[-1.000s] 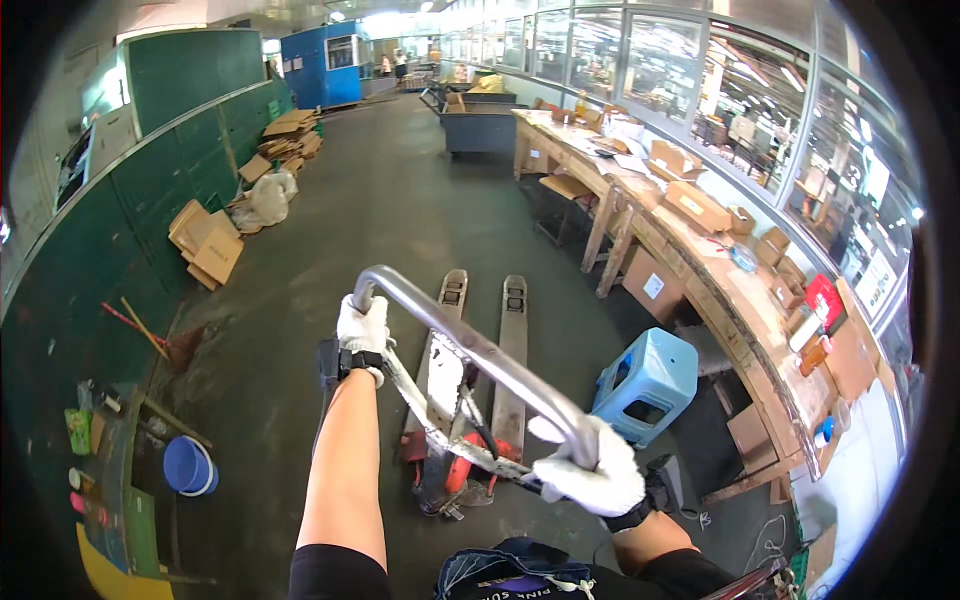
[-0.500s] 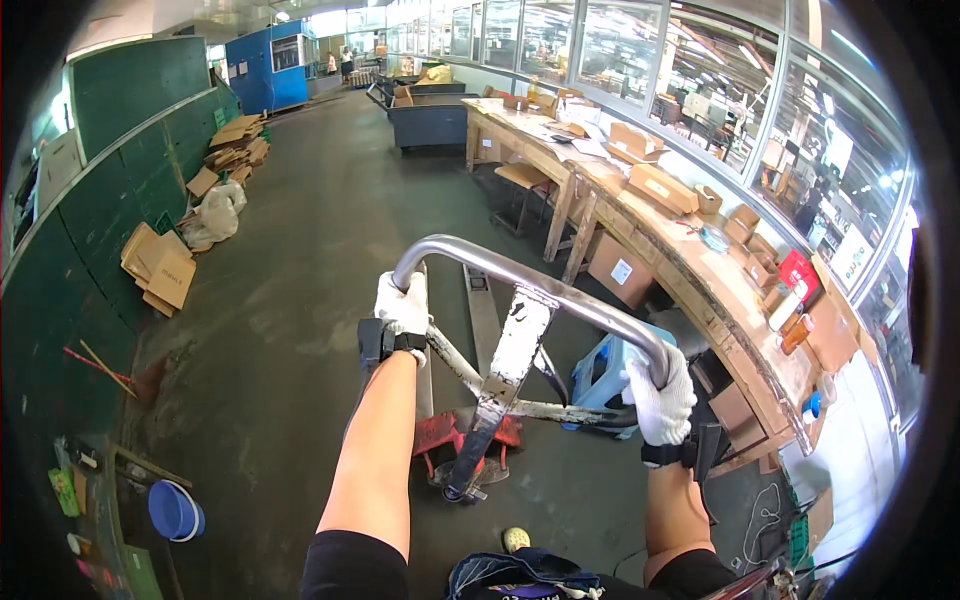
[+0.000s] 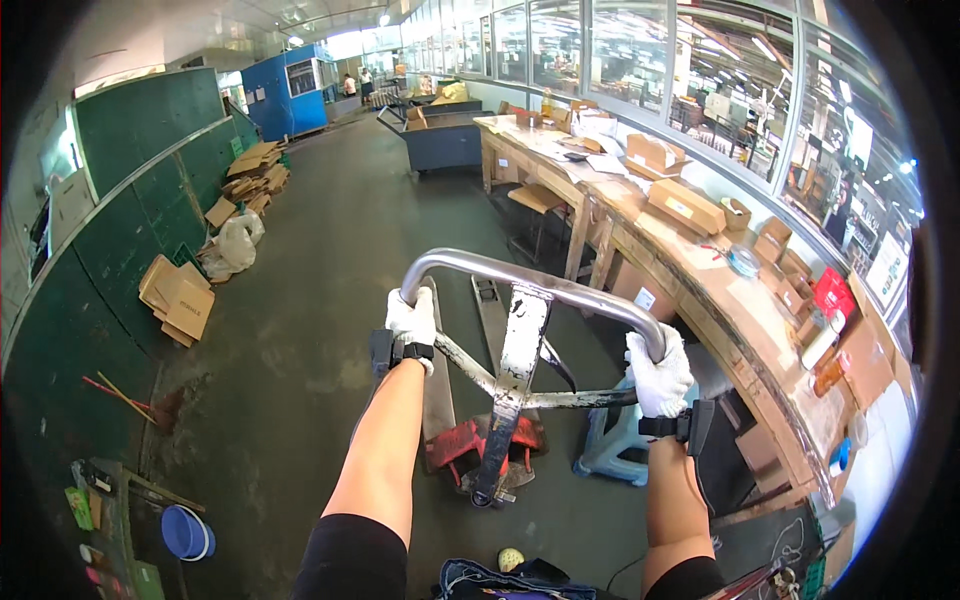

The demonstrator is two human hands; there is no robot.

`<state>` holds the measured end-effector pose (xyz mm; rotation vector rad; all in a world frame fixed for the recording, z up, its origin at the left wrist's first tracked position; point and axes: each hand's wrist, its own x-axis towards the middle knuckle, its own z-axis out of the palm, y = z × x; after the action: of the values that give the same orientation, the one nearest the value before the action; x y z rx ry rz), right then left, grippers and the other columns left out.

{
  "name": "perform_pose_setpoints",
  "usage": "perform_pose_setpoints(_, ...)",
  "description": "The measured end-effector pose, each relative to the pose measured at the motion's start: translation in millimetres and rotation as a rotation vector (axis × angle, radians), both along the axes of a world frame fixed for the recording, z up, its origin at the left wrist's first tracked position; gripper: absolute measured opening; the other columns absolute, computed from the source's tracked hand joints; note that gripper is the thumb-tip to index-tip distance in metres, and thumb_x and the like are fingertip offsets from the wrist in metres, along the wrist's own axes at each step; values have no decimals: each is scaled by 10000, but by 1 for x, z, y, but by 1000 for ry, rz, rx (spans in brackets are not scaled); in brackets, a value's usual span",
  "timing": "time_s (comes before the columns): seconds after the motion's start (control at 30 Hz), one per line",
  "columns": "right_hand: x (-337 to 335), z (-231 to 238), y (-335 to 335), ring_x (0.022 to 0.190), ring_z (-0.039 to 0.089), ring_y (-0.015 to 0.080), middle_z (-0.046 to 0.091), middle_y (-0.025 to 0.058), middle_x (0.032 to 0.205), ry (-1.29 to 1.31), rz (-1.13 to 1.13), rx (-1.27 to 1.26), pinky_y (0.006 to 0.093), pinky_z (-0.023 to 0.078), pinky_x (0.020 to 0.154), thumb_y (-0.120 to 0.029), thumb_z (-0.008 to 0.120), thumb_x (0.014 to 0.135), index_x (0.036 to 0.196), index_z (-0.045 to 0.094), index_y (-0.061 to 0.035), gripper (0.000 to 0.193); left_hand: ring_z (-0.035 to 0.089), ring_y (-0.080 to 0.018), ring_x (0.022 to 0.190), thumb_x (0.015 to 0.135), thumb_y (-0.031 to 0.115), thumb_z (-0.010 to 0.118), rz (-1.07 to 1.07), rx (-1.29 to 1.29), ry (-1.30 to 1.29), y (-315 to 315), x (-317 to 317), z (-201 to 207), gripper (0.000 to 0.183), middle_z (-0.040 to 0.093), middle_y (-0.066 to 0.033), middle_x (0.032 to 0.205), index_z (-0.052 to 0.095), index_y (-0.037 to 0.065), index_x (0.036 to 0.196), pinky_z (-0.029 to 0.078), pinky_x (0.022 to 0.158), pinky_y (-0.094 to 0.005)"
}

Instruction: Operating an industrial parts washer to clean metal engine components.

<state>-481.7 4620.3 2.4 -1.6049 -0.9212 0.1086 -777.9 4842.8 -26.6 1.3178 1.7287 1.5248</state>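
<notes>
Both my hands wear white gloves and grip the curved metal handle (image 3: pixel 540 272) of a hand pallet truck. My left hand (image 3: pixel 412 318) is closed around the handle's left end. At the right end my right hand (image 3: pixel 660 374) is wrapped around the bar. A worn white drawbar (image 3: pixel 524 335) runs down from the handle to the truck's red base (image 3: pixel 468 448). Long forks (image 3: pixel 438 395) stretch forward along the floor beyond the base. Beside the truck, under my right forearm, stands a light blue plastic stool (image 3: pixel 605 455).
A long wooden workbench (image 3: pixel 690 295) with cardboard boxes lines the right side. Flattened cardboard (image 3: pixel 178 300) and a plastic bag (image 3: pixel 238 245) lie along the green wall at left. Farther off stands a dark cart (image 3: pixel 445 145). A blue bucket (image 3: pixel 186 532) sits at lower left.
The view has tilted and shifted slightly, so the surroundings sit lower and further right. The handle's right end and my right hand appear a little higher. Both hands keep their grip.
</notes>
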Motion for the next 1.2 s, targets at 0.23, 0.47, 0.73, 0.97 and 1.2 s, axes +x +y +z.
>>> perform_pose_setpoints(0.23, 65, -7, 83, 849, 704, 261, 714, 116, 939, -35, -53, -107, 362, 540, 787, -300, 722, 861, 1101, 660, -103, 316, 679, -297, 791, 880, 349, 658, 34, -19, 19, 55, 60, 0, 340, 692, -141, 857, 609, 57, 1047, 525, 754, -416)
perform_pose_setpoints(0.47, 138, -14, 194, 521, 598, 129, 647, 50, 723, 97, -5, -39, 302, 489, 513, -290, 687, 901, 1123, 616, -79, 315, 679, -313, 802, 853, 336, 666, -14, 29, 21, 142, 106, -17, 343, 694, -151, 876, 614, 68, 1061, 527, 754, -420)
perform_pose_setpoints(0.73, 207, -17, 299, 522, 600, 157, 638, 62, 702, 13, -118, -144, 325, 486, 515, -276, 651, 908, 1107, 602, -94, 273, 639, -211, 778, 842, 325, 732, -139, 118, -73, 217, 169, -22, 338, 672, -106, 864, 621, 57, 1014, 520, 760, -362)
perform_pose_setpoints(0.97, 254, -26, 402, 568, 657, 192, 684, 82, 748, -3, -208, -247, 359, 510, 572, -289, 649, 886, 1079, 633, -99, 271, 618, -171, 743, 850, 325, 732, -206, 102, -79, 299, 204, -36, 351, 667, -69, 834, 629, 57, 1052, 516, 728, -343)
perform_pose_setpoints(1.2, 310, -45, 541, 519, 598, 138, 657, 30, 773, 71, -75, -111, 286, 471, 484, -248, 677, 885, 1078, 628, -93, 253, 587, -134, 735, 863, 291, 731, -190, 124, -107, 388, 238, -41, 305, 646, -38, 821, 602, 56, 1008, 509, 710, -321)
